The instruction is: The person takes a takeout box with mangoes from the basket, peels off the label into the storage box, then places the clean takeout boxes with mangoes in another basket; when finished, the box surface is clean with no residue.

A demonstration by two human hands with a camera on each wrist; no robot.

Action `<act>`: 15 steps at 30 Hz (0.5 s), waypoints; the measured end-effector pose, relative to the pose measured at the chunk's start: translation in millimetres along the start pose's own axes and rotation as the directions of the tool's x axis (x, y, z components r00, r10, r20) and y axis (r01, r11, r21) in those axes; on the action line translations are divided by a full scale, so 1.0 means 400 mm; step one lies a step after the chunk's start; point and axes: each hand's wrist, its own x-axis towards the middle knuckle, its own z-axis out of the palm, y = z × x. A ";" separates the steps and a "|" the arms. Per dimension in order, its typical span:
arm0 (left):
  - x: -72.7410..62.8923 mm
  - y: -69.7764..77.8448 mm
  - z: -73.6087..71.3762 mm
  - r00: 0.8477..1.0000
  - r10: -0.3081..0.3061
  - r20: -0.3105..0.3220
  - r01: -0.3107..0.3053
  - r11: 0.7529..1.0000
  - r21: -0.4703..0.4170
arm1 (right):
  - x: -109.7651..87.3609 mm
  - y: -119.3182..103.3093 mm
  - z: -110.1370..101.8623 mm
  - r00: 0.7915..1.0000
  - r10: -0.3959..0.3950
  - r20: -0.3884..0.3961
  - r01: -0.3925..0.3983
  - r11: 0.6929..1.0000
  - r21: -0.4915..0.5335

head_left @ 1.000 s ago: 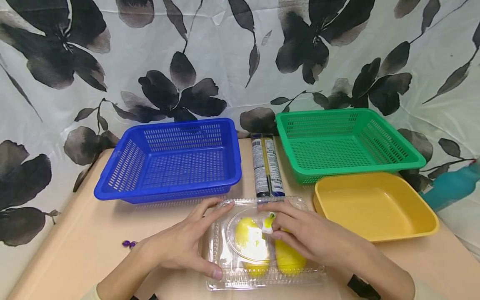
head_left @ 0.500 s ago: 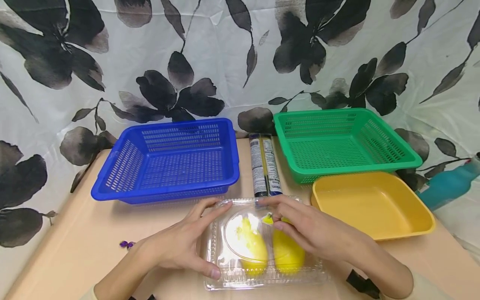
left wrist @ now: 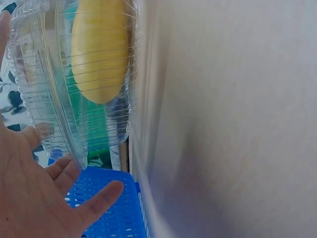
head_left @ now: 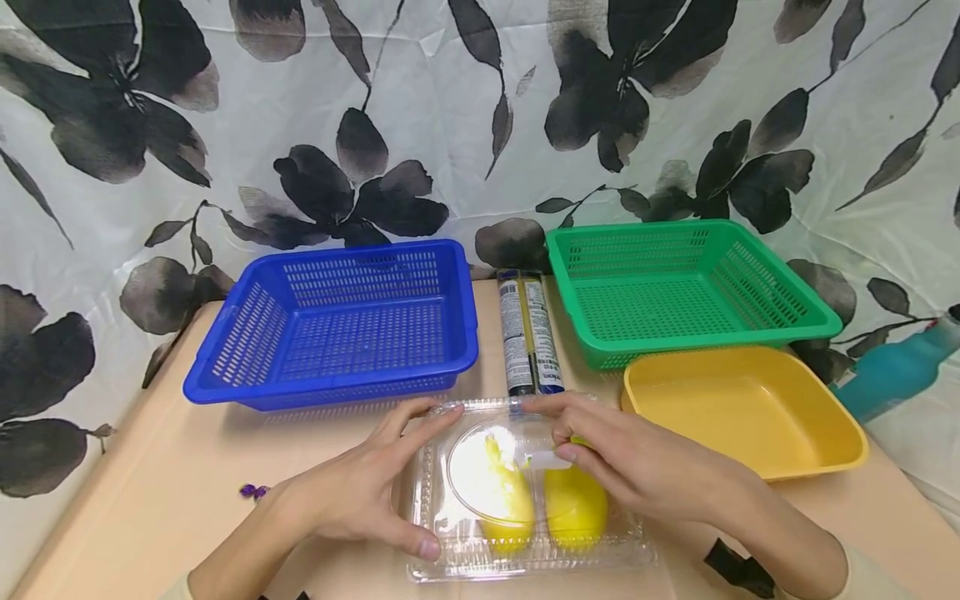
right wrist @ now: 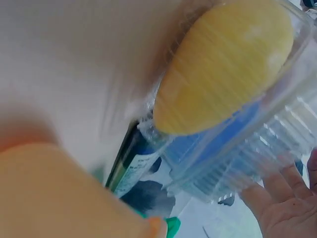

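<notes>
A clear plastic clamshell box [head_left: 465, 569] stands before me with two yellow mango-shaped fruits [head_left: 577, 510] [left wrist: 99, 54] [right wrist: 225, 69] inside. Bright glare covers part of its lid. My left hand [head_left: 360, 487] steadies the box's left side, thumb near the front and fingers spread to the far corner. The left wrist view shows those fingers fairly straight against the plastic. My right hand [head_left: 637, 454] lies over the right half of the lid, index finger stretched to the far edge. Its thumb and a bent finger pinch a small white label [head_left: 550, 460] at the lid.
Behind the box lie two printed cans [head_left: 531, 333] side by side. A blue basket [head_left: 330, 387] stands at the left and a green basket [head_left: 697, 343] at the right. Nearer is a yellow tub [head_left: 750, 467], with a teal bottle [head_left: 892, 375] beyond. A small purple item [head_left: 253, 492] lies left.
The right thumb and bent finger have shifted slightly right. The label shows plain white now, where a yellow-green mark showed earlier. The left hand and the box hold their place.
</notes>
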 end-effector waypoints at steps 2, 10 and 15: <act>0.000 -0.001 0.001 1.000 0.009 -0.003 -0.009 1.000 0.003 | -0.007 0.002 -0.010 1.000 0.013 0.007 -0.013 1.000 -0.004; 0.000 0.002 0.001 1.000 -0.012 0.001 0.012 1.000 -0.002 | -0.035 0.021 -0.050 0.999 -0.011 -0.053 0.010 1.000 -0.028; 0.000 0.006 0.001 1.000 -0.021 0.008 0.022 1.000 -0.013 | -0.054 0.034 -0.081 0.997 0.006 -0.079 -0.013 0.995 -0.095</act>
